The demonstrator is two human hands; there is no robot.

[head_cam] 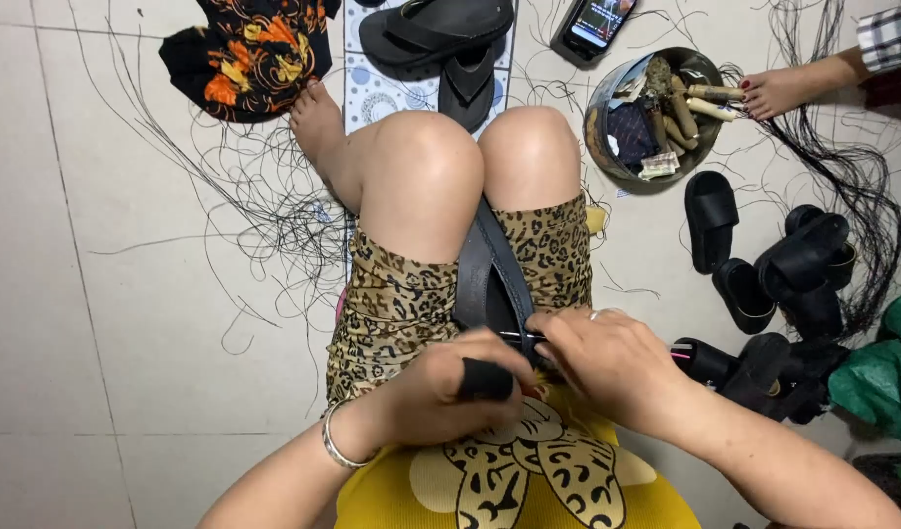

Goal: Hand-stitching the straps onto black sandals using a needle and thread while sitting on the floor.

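sandal strap (489, 269) is being clamped between the knees, its long axis running away from them; the near end is being pinched by the closed right hand (607, 358), while the fisted left hand (450, 387), wearing a black thumb guard (486, 379), is being pressed beside it.

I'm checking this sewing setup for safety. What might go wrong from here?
The right hand and left hand work close together on the black sandal clamped between the knees, so a slip of the thin tool might prick a finger. Loose black threads on the floor could tangle around the foot.

Black sandal (489, 279) mostly hidden between thighs and under both hands.
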